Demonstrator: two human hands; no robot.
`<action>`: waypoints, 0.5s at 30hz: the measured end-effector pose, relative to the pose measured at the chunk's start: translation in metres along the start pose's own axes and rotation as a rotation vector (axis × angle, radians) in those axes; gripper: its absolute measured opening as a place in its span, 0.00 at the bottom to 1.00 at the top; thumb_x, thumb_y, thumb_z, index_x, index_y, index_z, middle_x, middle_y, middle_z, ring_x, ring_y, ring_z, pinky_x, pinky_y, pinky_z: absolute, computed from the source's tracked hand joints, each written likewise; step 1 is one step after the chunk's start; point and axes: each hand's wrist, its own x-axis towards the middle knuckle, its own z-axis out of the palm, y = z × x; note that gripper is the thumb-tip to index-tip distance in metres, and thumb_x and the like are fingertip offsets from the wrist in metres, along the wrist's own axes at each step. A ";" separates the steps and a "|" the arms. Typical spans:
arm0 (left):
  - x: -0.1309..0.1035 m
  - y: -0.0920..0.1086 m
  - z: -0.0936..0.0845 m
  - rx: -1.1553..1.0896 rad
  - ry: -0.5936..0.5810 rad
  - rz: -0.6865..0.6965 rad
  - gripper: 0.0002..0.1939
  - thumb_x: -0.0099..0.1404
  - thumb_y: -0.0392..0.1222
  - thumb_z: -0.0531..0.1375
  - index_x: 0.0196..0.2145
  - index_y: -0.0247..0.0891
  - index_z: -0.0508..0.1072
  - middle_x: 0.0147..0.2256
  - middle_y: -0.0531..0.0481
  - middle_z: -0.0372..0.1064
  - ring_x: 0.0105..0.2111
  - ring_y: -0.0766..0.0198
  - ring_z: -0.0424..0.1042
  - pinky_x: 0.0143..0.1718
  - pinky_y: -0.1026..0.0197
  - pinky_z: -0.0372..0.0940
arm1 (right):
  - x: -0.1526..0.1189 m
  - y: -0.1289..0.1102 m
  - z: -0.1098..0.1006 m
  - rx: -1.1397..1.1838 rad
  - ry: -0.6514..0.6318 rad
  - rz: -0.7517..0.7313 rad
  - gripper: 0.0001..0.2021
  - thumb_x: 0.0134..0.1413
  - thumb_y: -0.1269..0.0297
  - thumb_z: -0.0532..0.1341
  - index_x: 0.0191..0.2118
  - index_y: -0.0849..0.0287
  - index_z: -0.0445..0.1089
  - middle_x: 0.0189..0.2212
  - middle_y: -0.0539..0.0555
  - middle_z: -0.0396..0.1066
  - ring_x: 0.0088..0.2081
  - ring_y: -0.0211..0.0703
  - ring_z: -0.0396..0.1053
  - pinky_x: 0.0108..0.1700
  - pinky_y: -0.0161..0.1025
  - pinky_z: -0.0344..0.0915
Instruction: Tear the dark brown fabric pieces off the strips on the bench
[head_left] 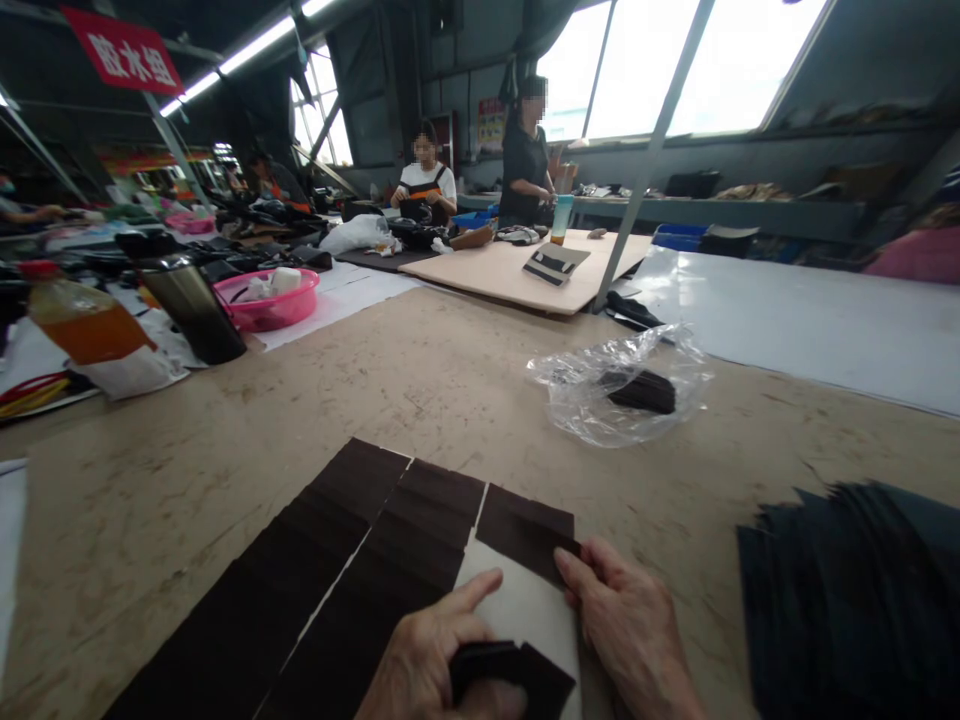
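While the left hand (431, 660) grips a small bundle of dark pieces (510, 672), the right hand (630, 625) presses flat on the white sheet (517, 605), part covered by dark strips (352, 570), with the stack (847, 600) unlaid.

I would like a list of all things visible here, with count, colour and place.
dark pieces: several, dark brown, in rows on a white sheet, near centre
stack: one, black, right
plastic bag: one, clear, dark item inside, centre
bottle: one, orange liquid, left
flask: one, dark, left
basin: one, pink, left
table: one, beige
people: several, far end
left hand: holds a small dark bundle
right hand: fingers on a dark piece
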 end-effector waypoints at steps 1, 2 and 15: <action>0.003 0.004 0.000 0.009 0.000 -0.015 0.07 0.46 0.31 0.60 0.23 0.40 0.76 0.45 0.44 0.67 0.52 0.55 0.58 0.47 0.61 0.57 | 0.001 -0.001 0.000 -0.012 -0.001 -0.008 0.10 0.44 0.58 0.55 0.20 0.56 0.65 0.11 0.45 0.61 0.15 0.37 0.59 0.17 0.31 0.51; 0.007 0.007 0.000 0.020 0.007 -0.031 0.08 0.46 0.30 0.59 0.23 0.40 0.76 0.47 0.44 0.65 0.52 0.56 0.58 0.48 0.61 0.56 | 0.003 -0.002 0.000 -0.023 -0.002 -0.014 0.09 0.44 0.58 0.55 0.21 0.56 0.65 0.12 0.46 0.62 0.16 0.38 0.61 0.18 0.32 0.52; 0.030 0.013 0.002 -0.157 0.107 -0.112 0.14 0.40 0.26 0.59 0.24 0.41 0.77 0.48 0.47 0.65 0.52 0.51 0.57 0.51 0.58 0.49 | 0.006 -0.007 -0.001 -0.144 0.023 -0.009 0.10 0.42 0.58 0.54 0.17 0.55 0.60 0.11 0.48 0.62 0.19 0.41 0.63 0.21 0.34 0.53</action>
